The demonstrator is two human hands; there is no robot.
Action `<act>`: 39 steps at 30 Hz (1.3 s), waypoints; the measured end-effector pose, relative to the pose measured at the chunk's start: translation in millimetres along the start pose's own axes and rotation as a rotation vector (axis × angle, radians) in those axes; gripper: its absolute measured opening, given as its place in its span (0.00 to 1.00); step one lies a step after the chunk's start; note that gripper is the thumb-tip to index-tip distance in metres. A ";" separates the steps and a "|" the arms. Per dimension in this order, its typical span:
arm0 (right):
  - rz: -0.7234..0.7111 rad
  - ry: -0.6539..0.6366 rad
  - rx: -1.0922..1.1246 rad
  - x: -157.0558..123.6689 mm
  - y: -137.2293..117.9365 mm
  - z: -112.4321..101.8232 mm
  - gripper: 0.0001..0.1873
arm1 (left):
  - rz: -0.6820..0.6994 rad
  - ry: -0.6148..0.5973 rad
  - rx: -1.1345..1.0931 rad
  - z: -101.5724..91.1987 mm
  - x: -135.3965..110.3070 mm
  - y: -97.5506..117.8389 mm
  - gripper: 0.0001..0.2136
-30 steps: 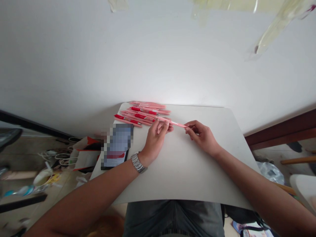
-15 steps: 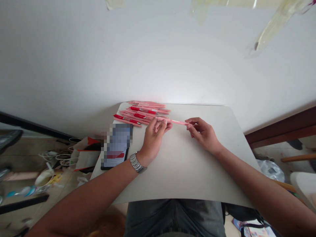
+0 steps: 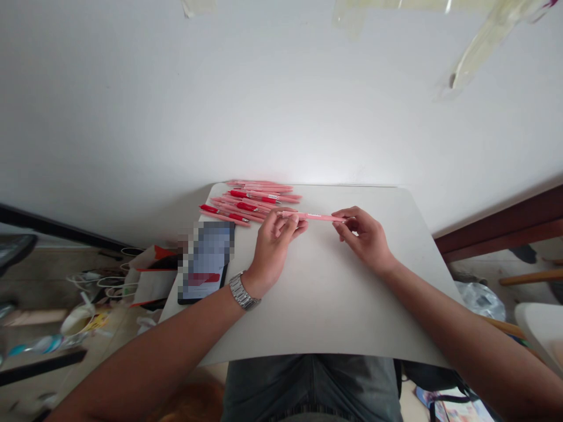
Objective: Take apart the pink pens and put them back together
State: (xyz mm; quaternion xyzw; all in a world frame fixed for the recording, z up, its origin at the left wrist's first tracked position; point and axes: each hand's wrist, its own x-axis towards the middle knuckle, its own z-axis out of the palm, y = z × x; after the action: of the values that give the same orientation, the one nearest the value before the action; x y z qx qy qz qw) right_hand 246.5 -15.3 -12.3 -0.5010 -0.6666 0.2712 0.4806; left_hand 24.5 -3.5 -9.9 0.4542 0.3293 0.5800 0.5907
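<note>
Holding one pink pen point(image 3: 320, 217) near the far edge of the table point(image 3: 334, 310), we pinch its left end with our left hand point(image 3: 271, 252), its right end with our right hand point(image 3: 364, 239). It isn't set down yet; other pink and red pens point(image 3: 247, 206) lie loose by the far left corner, how many done we can't tell.

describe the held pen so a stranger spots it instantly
Find the pale table against the wall. Toward its far side, a pink pen stretches between the left hand and the right hand. It alone is held; the other pens lie heaped at the far left.
</note>
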 end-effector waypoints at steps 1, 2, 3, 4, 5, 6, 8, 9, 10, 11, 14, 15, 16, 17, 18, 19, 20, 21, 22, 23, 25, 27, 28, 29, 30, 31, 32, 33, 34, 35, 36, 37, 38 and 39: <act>-0.001 -0.001 -0.002 0.0 0.2 0.0 0.11 | 0.001 0.000 0.002 0.0 0.1 0.1 0.09; -0.002 -0.002 -0.003 0.1 0.3 -0.1 0.11 | 0.001 0.001 0.004 0.1 0.1 0.2 0.10; 0.000 -0.003 -0.005 0.1 0.5 -0.2 0.11 | 0.000 0.002 0.006 0.1 0.3 0.2 0.10; 0.002 -0.006 -0.005 0.2 0.5 -0.3 0.12 | 0.000 0.002 0.006 0.2 0.4 0.3 0.10; 0.005 -0.007 -0.007 0.3 0.5 -0.5 0.12 | 0.000 0.002 0.008 0.3 0.4 0.4 0.10; 0.010 -0.008 -0.008 0.4 0.3 -0.6 0.13 | -0.001 0.001 0.011 0.3 0.5 0.6 0.10; 0.018 -0.010 -0.008 0.4 -0.2 -0.9 0.15 | 0.000 0.001 0.020 0.5 0.4 1.1 0.11; 0.021 -0.011 -0.009 0.4 -0.6 -0.9 0.16 | -0.002 0.002 0.024 0.5 0.3 1.3 0.11; 0.023 -0.011 -0.011 0.3 -0.9 -1.0 0.16 | -0.005 0.004 0.028 0.6 0.2 1.6 0.11; 0.025 -0.012 -0.013 0.2 -1.3 -1.0 0.17 | -0.008 0.007 0.032 0.7 0.0 1.9 0.12; 0.028 -0.016 -0.010 -0.1 -1.8 -0.7 0.17 | -0.010 0.009 0.039 1.1 -0.5 2.5 0.11; 0.028 -0.017 -0.005 -0.2 -1.8 -0.6 0.16 | -0.007 0.010 0.040 1.2 -0.6 2.6 0.11; 0.029 -0.019 0.001 -0.3 -1.6 -0.6 0.15 | -0.004 0.010 0.040 1.2 -0.7 2.7 0.11; 0.031 -0.021 0.005 -0.4 -1.4 -0.5 0.15 | -0.002 0.010 0.041 1.2 -0.7 2.8 0.11; 0.034 -0.023 0.008 -0.4 -1.1 -0.5 0.14 | -0.001 0.009 0.041 1.1 -0.7 2.8 0.11; 0.036 -0.024 0.010 -0.4 -0.8 -0.5 0.13 | -0.001 0.007 0.042 1.0 -0.7 2.7 0.11; 0.038 -0.025 0.011 -0.3 -0.4 -0.4 0.13 | 0.000 0.004 0.042 0.8 -0.6 2.6 0.11; 0.039 -0.024 0.013 -0.3 -0.1 -0.4 0.13 | -0.001 0.001 0.042 0.6 -0.5 2.4 0.11; 0.040 -0.023 0.017 -0.3 0.2 -0.3 0.13 | -0.002 -0.004 0.042 0.4 -0.5 2.0 0.11; 0.040 -0.022 0.021 -0.3 0.4 -0.2 0.14 | -0.003 -0.011 0.041 0.2 -0.5 1.6 0.11; 0.043 -0.026 0.023 -0.7 0.2 0.1 0.15 | -0.010 -0.021 0.036 -0.3 -0.5 0.4 0.11; 0.047 -0.036 0.021 -1.3 -0.8 0.2 0.16 | -0.027 -0.025 0.032 -0.6 -0.8 -1.0 0.12; 0.047 -0.042 0.019 -1.6 -1.6 0.2 0.17 | -0.036 -0.026 0.030 -0.6 -0.9 -1.7 0.12; 0.047 -0.046 0.019 -1.9 -2.6 0.1 0.17 | -0.044 -0.028 0.028 -0.6 -1.0 -2.4 0.12; 0.047 -0.050 0.022 -2.0 -3.7 0.0 0.16 | -0.048 -0.032 0.026 -0.5 -1.2 -2.9 0.12; 0.046 -0.051 0.026 -2.1 -4.7 -0.1 0.16 | -0.048 -0.036 0.022 -0.5 -1.2 -3.4 0.12; 0.046 -0.052 0.029 -2.1 -5.6 -0.3 0.16 | -0.045 -0.041 0.016 -0.4 -1.3 -3.7 0.11; 0.047 -0.052 0.031 -1.9 -6.4 -0.4 0.16 | -0.043 -0.045 0.010 -0.2 -1.3 -3.8 0.11; 0.047 -0.053 0.034 -1.8 -6.9 -0.5 0.17 | -0.042 -0.047 0.005 -0.1 -1.3 -3.8 0.11; 0.046 -0.054 0.036 -1.6 -7.3 -0.6 0.17 | -0.043 -0.047 0.003 0.0 -1.3 -3.6 0.11; 0.045 -0.057 0.039 -1.5 -7.4 -0.6 0.17 | -0.045 -0.045 0.003 0.2 -1.3 -3.4 0.11; 0.043 -0.059 0.042 -1.4 -7.4 -0.5 0.18 | -0.048 -0.043 0.003 0.4 -1.2 -3.1 0.11; 0.042 -0.061 0.046 -1.4 -7.3 -0.5 0.18 | -0.049 -0.039 0.002 0.6 -1.2 -2.8 0.11; 0.042 -0.063 0.050 -1.4 -7.1 -0.4 0.18 | -0.049 -0.036 0.000 0.9 -1.2 -2.5 0.11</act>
State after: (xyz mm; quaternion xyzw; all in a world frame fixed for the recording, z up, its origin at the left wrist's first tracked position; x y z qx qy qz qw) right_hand 244.1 -19.2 -6.7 -0.4939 -0.6639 0.3133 0.4660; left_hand 26.1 -4.6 -12.1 0.4564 0.3298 0.5572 0.6104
